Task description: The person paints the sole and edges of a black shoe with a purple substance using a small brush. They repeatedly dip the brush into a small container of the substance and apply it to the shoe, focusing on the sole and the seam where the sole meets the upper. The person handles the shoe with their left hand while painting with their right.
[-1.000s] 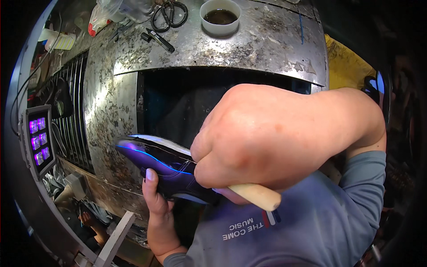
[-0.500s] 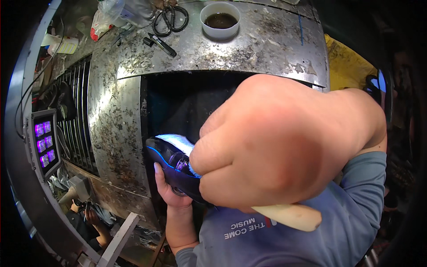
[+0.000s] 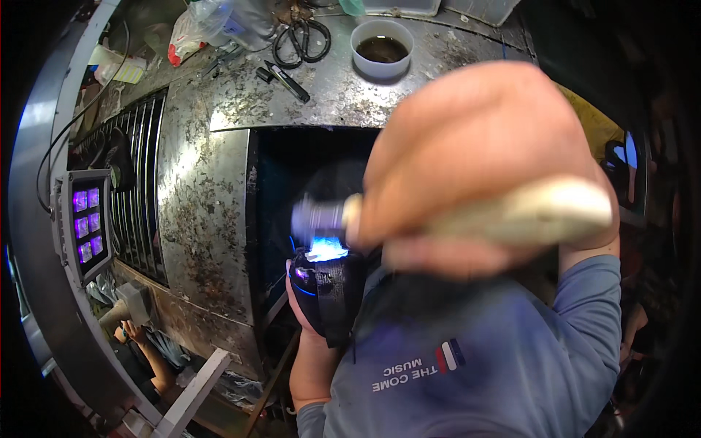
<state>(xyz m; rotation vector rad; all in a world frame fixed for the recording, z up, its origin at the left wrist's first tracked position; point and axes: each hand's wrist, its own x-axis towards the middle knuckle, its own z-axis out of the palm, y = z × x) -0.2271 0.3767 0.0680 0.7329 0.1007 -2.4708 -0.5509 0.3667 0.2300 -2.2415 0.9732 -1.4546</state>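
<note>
My right hand, smeared by motion, is closed around a brush. The brush has a pale wooden handle and a metal band, and its head hangs just above the shoe; whether the bristles touch it I cannot tell. A black shoe is held in my left hand, whose thumb lies along its side while the other fingers are hidden beneath. At the shoe's upper end a white patch glows bright blue, and a thin blue line shines along its edge.
A white bowl of dark liquid, looped-handle scissors and a black marker sit on the stained metal bench. A lamp with purple lights stands at left. Another person's arm shows at lower left.
My right hand has lifted and the brush has swung up, so its head now shows. The shoe has turned more upright and shifted right, with my left hand turning along.
</note>
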